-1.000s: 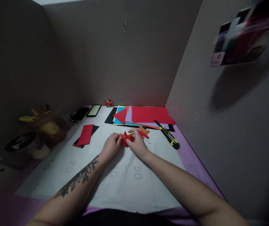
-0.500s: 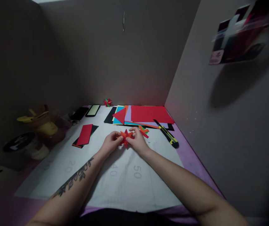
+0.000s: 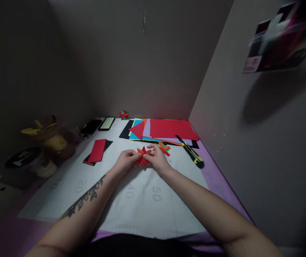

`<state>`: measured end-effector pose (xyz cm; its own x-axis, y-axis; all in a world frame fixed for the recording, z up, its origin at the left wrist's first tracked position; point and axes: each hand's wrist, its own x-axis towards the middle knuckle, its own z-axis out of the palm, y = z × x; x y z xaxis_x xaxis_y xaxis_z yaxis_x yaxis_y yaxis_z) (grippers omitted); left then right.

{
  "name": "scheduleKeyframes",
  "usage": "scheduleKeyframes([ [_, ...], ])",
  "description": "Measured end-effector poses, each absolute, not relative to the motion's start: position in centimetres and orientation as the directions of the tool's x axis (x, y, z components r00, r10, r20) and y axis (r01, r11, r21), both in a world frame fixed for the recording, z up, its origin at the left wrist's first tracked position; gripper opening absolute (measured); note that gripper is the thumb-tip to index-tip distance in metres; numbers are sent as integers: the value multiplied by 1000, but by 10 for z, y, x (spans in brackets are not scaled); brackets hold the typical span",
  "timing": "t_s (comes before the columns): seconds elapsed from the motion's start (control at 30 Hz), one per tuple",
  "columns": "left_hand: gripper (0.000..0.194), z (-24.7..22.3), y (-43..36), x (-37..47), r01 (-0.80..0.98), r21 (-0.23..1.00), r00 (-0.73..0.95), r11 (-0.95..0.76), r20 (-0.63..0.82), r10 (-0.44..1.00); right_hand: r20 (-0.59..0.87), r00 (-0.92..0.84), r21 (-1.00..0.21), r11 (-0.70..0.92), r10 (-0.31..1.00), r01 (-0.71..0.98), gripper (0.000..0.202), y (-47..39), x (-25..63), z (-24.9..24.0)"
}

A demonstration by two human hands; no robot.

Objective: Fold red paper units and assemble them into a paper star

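Observation:
A red and orange folded-paper star (image 3: pixel 143 157) is held between both hands above the white sheet. My left hand (image 3: pixel 127 159) pinches its left side with thumb and fingertips. On the right side, my right hand (image 3: pixel 157 158) grips the star with the thumb on its front, the index finger raised and bent. Right behind my right hand lie orange, green and red paper pieces (image 3: pixel 164 147). A yellow and black cutter (image 3: pixel 191 152) rests farther right, blade toward the back.
Coloured sheets (image 3: pixel 171 129) lie at the back. A red and green star (image 3: pixel 123 114) sits by the wall, near a phone (image 3: pixel 107 123). Red and black rectangles (image 3: pixel 97 150) lie left. Containers (image 3: pixel 52 141) stand far left; a pouch (image 3: pixel 278 46) hangs on the right wall.
The camera view has shifted slightly. My left thumb and fingers have moved a little to the right on the star. My right hand keeps about the same hold.

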<state>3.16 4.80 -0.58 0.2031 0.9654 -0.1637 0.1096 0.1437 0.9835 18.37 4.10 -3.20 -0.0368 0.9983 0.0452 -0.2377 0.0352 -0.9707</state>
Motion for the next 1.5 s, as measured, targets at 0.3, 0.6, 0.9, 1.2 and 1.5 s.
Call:
scheduleKeyframes([
  [0.3, 32, -5, 45, 32, 159, 978, 217, 137, -170, 961, 78, -13, -986, 75, 997, -151, 35, 42, 187, -30],
  [0.6, 34, -5, 42, 32, 117, 988, 210, 103, -126, 970, 100, -37, -981, 92, 994, -172, 34, 41, 188, -26],
  [0.9, 31, -6, 42, 32, 205, 978, 200, -45, 3, 980, 39, -95, -981, 20, 995, -190, 40, 39, 190, -22],
  [1.2, 20, -1, 54, 16, 477, 669, 265, -570, 509, 819, 24, 13, -980, 26, 1000, -196, 37, 46, 188, -26],
  [1.5, 25, 3, 53, 5, 455, 105, 699, -884, 573, 427, -139, -158, -891, -194, 977, -411, 42, 43, 187, -19],
])
